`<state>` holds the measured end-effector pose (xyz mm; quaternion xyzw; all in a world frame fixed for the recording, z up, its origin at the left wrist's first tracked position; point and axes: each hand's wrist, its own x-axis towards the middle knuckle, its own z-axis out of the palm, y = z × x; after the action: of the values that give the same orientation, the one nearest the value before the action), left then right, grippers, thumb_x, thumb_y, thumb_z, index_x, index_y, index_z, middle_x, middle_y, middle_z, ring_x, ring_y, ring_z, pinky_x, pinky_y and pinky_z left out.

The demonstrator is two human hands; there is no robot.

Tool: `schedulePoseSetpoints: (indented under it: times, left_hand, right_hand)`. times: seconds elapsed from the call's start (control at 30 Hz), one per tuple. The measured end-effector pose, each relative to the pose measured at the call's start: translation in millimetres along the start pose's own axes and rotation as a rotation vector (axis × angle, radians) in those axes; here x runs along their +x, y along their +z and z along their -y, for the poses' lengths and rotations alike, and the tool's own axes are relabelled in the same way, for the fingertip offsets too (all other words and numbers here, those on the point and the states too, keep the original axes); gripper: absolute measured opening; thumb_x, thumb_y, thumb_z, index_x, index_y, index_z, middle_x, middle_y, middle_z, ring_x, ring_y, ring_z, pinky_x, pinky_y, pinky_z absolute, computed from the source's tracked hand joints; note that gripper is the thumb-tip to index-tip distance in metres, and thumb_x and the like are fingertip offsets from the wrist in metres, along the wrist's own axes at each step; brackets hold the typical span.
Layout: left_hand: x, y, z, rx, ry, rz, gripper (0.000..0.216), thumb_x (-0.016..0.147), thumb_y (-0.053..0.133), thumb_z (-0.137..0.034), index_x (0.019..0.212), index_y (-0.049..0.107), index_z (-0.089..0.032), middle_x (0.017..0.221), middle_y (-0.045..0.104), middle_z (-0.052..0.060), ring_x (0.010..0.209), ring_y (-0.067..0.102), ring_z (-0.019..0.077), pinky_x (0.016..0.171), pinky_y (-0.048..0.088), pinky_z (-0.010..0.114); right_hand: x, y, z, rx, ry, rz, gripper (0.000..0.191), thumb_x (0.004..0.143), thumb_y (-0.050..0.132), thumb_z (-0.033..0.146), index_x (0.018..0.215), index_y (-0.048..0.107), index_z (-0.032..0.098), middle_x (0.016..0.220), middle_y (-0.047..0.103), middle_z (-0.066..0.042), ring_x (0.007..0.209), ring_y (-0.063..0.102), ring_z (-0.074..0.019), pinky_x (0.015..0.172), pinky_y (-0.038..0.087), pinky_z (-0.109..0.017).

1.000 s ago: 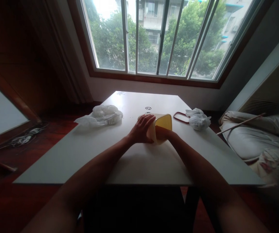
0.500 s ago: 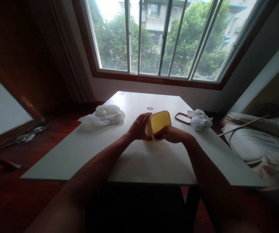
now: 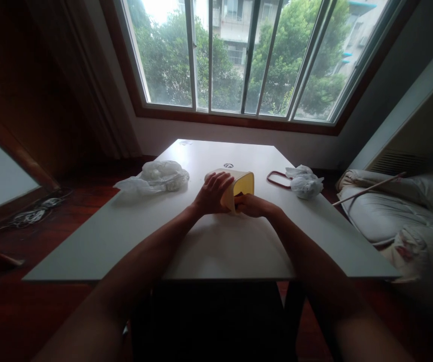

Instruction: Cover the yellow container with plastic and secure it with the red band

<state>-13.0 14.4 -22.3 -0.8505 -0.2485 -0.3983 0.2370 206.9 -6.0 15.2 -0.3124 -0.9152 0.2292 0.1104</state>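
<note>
Centrally on the white table, a yellow tub lies tipped over, mouth turned towards the wearer and a bit to the right, pale inside showing.

- Left hand: draped over the tub's upper wall, fingers spread and curved round it. A holding grip, seemingly to keep the tub tilted and stop it rolling.
- Right hand: loosely curled at the lower rim of the mouth, fingertips against the edge. Too dim to tell whether it pinches the rim or only rests there. It probably braces the tub from the other side.
- Both forearms reach in from the near edge, converging on the tub.

Around it, all untouched:
- crumpled clear bag, well to the left
- small knotted white bag to the right, with a red loop beside it
- bedding off the table's right side, a thin stick across it
</note>
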Motion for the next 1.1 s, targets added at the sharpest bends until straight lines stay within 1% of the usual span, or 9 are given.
schedulePoseSetpoints:
  times: [0.17,0.33,0.47,0.53,0.63,0.77,0.9,1.03,1.1]
  left_hand:
    - [-3.8,0.2,8.9,0.022,-0.058,0.010,0.107,0.072,0.070,-0.062,0.155,0.020,-0.017,0.145,0.044,0.025,0.138,0.041,0.0425,0.111,0.033,0.063]
    - [-4.7,-2.1,12.1,0.035,-0.080,-0.006,0.116,0.068,0.073,-0.063,0.156,0.013,-0.015,0.153,0.034,0.028,0.139,0.038,0.0454,0.110,0.035,0.064]
    - [-5.3,-4.1,11.5,0.000,-0.103,-0.014,0.114,0.066,0.076,-0.054,0.156,0.016,-0.016,0.149,0.040,0.026,0.138,0.040,0.0445,0.109,0.036,0.063]
    - [-4.6,-4.1,7.7,-0.022,-0.117,-0.016,0.111,0.065,0.077,-0.051,0.155,0.020,-0.018,0.148,0.042,0.025,0.137,0.041,0.0442,0.109,0.036,0.064]
    - [-1.5,-3.2,-4.6,-0.054,-0.103,0.021,0.107,0.066,0.076,-0.051,0.153,0.023,-0.020,0.148,0.042,0.023,0.138,0.040,0.0436,0.110,0.033,0.065]
    - [3.6,-1.0,-23.8,-0.078,-0.084,0.070,0.101,0.070,0.073,-0.055,0.152,0.026,-0.020,0.149,0.042,0.023,0.140,0.038,0.0426,0.113,0.029,0.065]
    - [3.3,1.5,-26.6,-0.056,-0.058,0.080,0.098,0.071,0.071,-0.057,0.151,0.029,-0.019,0.149,0.042,0.023,0.140,0.038,0.0420,0.114,0.027,0.063]
    - [-0.8,3.1,-10.8,-0.007,-0.096,0.081,0.099,0.068,0.073,-0.054,0.150,0.030,-0.019,0.148,0.042,0.023,0.139,0.039,0.0426,0.113,0.027,0.063]
    - [-2.3,3.1,-1.6,0.002,-0.143,0.051,0.102,0.065,0.075,-0.054,0.150,0.030,-0.018,0.146,0.044,0.023,0.137,0.041,0.0434,0.112,0.029,0.063]
  right_hand:
    - [-4.8,-4.7,2.2,0.187,-0.044,-0.018,0.035,0.083,0.048,0.012,0.103,0.076,0.019,0.103,0.074,-0.005,0.090,0.062,-0.0201,0.084,0.047,-0.031]
    - [-4.5,-4.5,3.8,0.388,-0.065,-0.093,0.027,0.084,0.053,0.020,0.097,0.075,0.015,0.097,0.073,-0.006,0.089,0.060,-0.0206,0.085,0.046,-0.032]
    - [-0.1,-1.8,5.6,0.540,-0.082,-0.130,0.023,0.079,0.056,0.024,0.089,0.074,0.014,0.087,0.070,-0.005,0.082,0.056,-0.0191,0.080,0.045,-0.032]
    - [2.0,-1.1,8.2,0.641,-0.076,-0.155,0.024,0.075,0.058,0.023,0.090,0.074,0.014,0.086,0.070,-0.004,0.081,0.056,-0.0188,0.079,0.045,-0.031]
    - [4.4,0.1,11.7,0.788,-0.056,-0.253,0.023,0.071,0.059,0.022,0.089,0.072,0.014,0.087,0.069,-0.004,0.084,0.057,-0.0190,0.079,0.045,-0.031]
    - [7.5,5.5,10.0,0.951,-0.028,-0.374,0.010,0.067,0.063,0.021,0.073,0.068,0.015,0.080,0.066,-0.003,0.077,0.055,-0.0167,0.073,0.045,-0.028]
    - [8.5,9.0,5.2,1.135,0.028,-0.324,0.006,0.058,0.062,0.016,0.063,0.064,0.016,0.070,0.062,-0.001,0.069,0.053,-0.0145,0.064,0.045,-0.025]
    - [5.3,3.4,1.5,1.201,0.062,-0.194,0.026,0.058,0.056,0.015,0.080,0.070,0.014,0.080,0.067,-0.004,0.078,0.059,-0.0174,0.075,0.049,-0.028]
    - [3.7,0.0,0.2,1.202,0.094,-0.186,0.035,0.060,0.056,0.015,0.091,0.072,0.013,0.088,0.070,-0.006,0.085,0.062,-0.0195,0.081,0.050,-0.031]
